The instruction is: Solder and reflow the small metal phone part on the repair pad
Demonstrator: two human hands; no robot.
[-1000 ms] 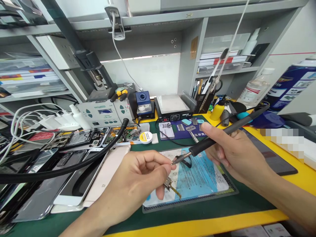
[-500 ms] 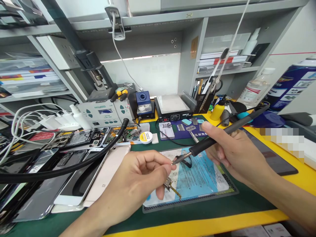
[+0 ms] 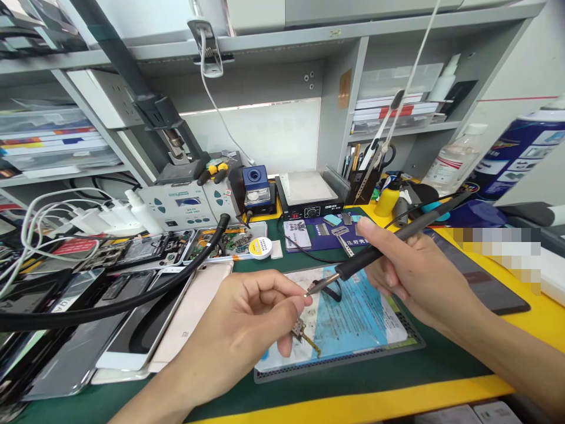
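I am pinching a small circuit part [image 3: 302, 333] between the thumb and fingers of my left hand [image 3: 247, 330], holding it up just above the blue work mat [image 3: 353, 321], with its gold-coloured strip hanging below my fingertips. My right hand [image 3: 415, 277] is gripping the black soldering iron [image 3: 388, 244] like a pen, and the metal tip is resting right at my left fingertips, at the top of the part; whether it is actually touching the part I cannot tell.

To do this well, I judge that I should be keeping both wrists steady and low toward the mat, letting only the very tip of the iron meet the joint, and keeping the hot shaft clear of my own fingers, which are sitting very near it. Holding the part by its edges should be leaving the pads open to the tip.

Working outward from the mat: it is lying on the green tabletop [image 3: 397, 368], with a yellow edge in front of it. Left of the mat a pale phone [image 3: 189, 315] is lying face down, among other opened phones, under a thick black hose [image 3: 132, 297]. Behind the mat a round solder reel [image 3: 260, 247] is sitting, and further back a grey soldering station [image 3: 185, 206] and a black hot plate [image 3: 309, 197]. Right of the mat a dark tablet [image 3: 485, 282] is lying flat.
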